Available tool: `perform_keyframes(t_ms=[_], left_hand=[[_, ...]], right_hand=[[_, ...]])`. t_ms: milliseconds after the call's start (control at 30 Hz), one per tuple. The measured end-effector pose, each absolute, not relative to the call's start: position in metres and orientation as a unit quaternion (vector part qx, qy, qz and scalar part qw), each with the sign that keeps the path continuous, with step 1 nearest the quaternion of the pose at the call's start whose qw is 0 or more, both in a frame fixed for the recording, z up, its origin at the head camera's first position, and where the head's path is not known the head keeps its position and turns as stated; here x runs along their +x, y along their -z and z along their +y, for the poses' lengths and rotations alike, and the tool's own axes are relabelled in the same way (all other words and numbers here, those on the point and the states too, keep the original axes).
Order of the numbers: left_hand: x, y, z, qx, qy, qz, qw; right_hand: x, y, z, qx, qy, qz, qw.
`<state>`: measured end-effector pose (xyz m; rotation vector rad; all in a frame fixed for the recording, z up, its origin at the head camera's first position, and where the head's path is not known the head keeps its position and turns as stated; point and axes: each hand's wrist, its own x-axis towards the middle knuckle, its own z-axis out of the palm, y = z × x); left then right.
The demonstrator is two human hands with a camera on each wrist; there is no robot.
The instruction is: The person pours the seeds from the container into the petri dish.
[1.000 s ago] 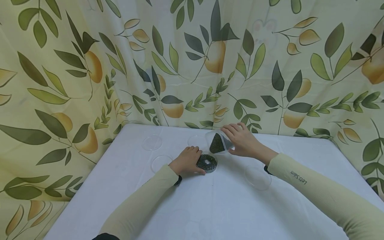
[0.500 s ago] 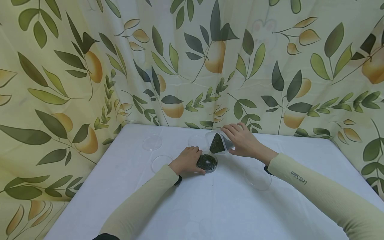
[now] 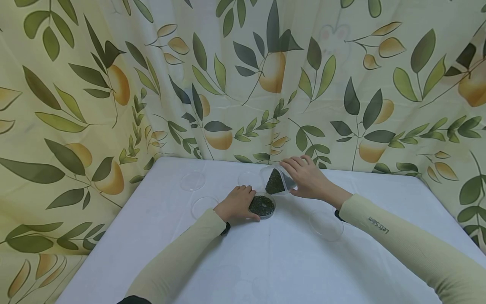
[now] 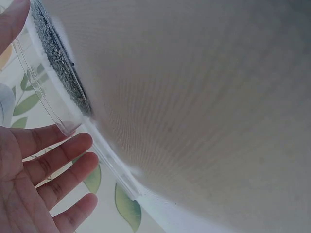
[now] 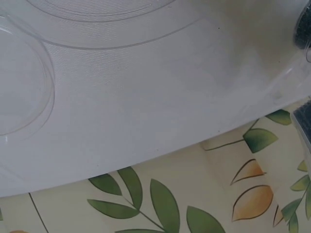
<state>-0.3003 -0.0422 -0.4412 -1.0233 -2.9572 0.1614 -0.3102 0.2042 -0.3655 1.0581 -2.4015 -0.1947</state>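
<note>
My left hand (image 3: 237, 202) holds a round clear petri dish (image 3: 268, 215) from its left side, thumb on the near edge and fingers at the far edge. Dark granules (image 3: 260, 207) cover the dish floor around a small pale patch. In the left wrist view the dish (image 4: 60, 63) is seen edge-on, with the lower fingers (image 4: 73, 182) spread beside it. Behind the dish, my right hand (image 3: 309, 178) grips a clear plastic tub (image 3: 287, 180) tipped on its side, mouth to the left. Dark green granules slope inside it. The right wrist view leaves my right hand out.
Several clear round dishes or lids lie about: one far left (image 3: 192, 180), one beside my left wrist (image 3: 201, 207), one faint at right (image 3: 326, 226). A white cloth covers the table (image 3: 265, 270). A leaf-patterned curtain (image 3: 243, 84) hangs right behind its far edge.
The pale patch amid the granules in the dish has shrunk and dulled. Both hands and the tipped tub stay almost where they were.
</note>
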Motion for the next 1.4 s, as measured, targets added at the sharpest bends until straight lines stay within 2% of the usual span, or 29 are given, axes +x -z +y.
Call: perform_keyframes(t_ms=[667, 1400], left_hand=[[-0.301, 0.442, -0.043, -0.325, -0.047, -0.945, -0.003], [-0.299, 0.44, -0.042, -0.327, -0.049, -0.944, -0.004]], right_hand=[[-0.313, 0.368, 0.206, 0.387, 0.059, -0.885, 0.25], [-0.338, 0.372, 0.227, 0.338, -0.106, -0.925, 0.138]])
